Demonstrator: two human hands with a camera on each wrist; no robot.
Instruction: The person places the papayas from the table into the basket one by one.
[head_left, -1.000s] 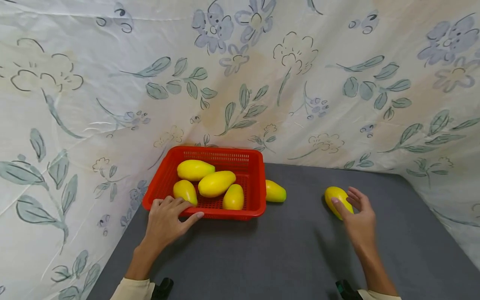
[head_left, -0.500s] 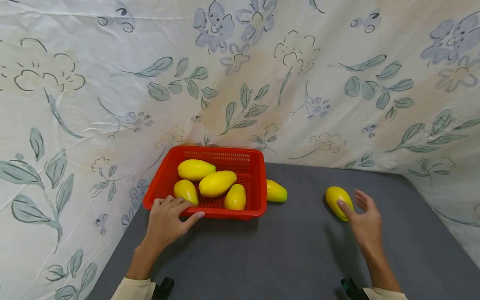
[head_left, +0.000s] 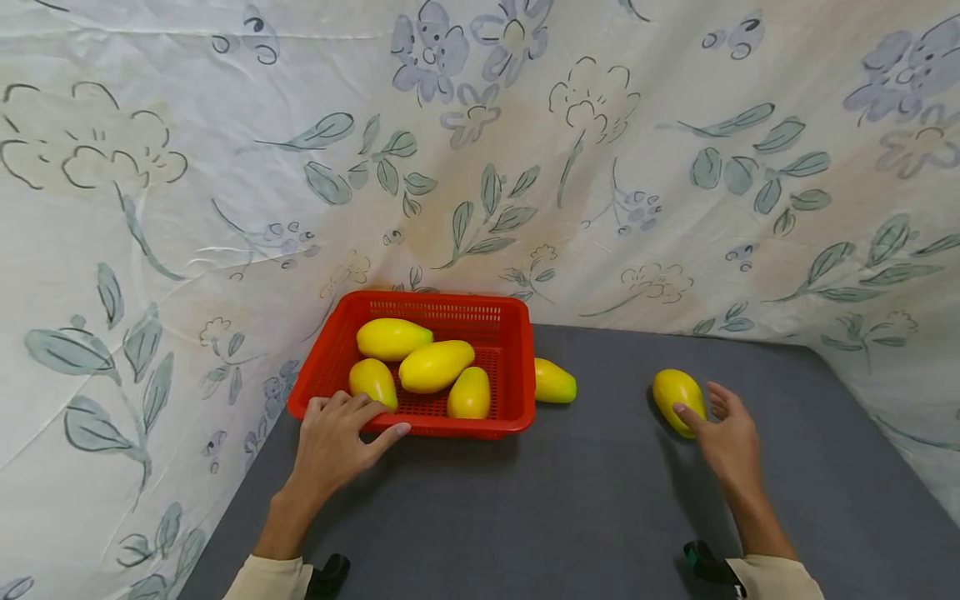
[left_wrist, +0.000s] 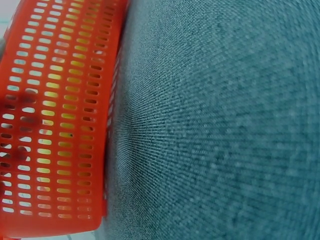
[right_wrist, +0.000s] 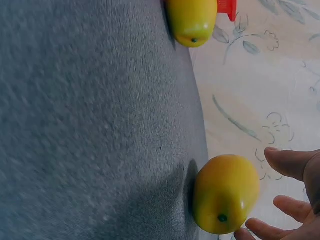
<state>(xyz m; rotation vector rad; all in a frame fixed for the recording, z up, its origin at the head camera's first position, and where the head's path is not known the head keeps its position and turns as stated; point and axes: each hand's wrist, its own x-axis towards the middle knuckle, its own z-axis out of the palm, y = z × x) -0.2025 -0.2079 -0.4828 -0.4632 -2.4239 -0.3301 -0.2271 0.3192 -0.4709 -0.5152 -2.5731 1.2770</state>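
Observation:
My left hand [head_left: 336, 442] grips the near left rim of a red plastic basket [head_left: 517, 333], its fingers over the edge and its thumb along the outside. Several yellow mangoes, one of them a plump mango [head_left: 435, 367] in the middle, lie inside. In the left wrist view the basket's slotted wall [left_wrist: 55, 100] shows yellow through its holes. On the right, my right hand [head_left: 731, 437] is held beside a single mango [head_left: 677, 400], with thumb and fingers spread. The right wrist view shows the thumb [right_wrist: 287, 162] apart from this mango; whether a lower fingertip touches it, I cannot tell.
Another mango [head_left: 555, 382], green at its tip, lies against the basket's right side, partly hidden by it. A dark grey cloth [head_left: 540, 500] covers the table. Floral fabric [head_left: 585, 208] hangs behind and along the left side.
My right hand has shifted slightly right, away from the single mango, which stays where it was. My left hand and the basket have not moved.

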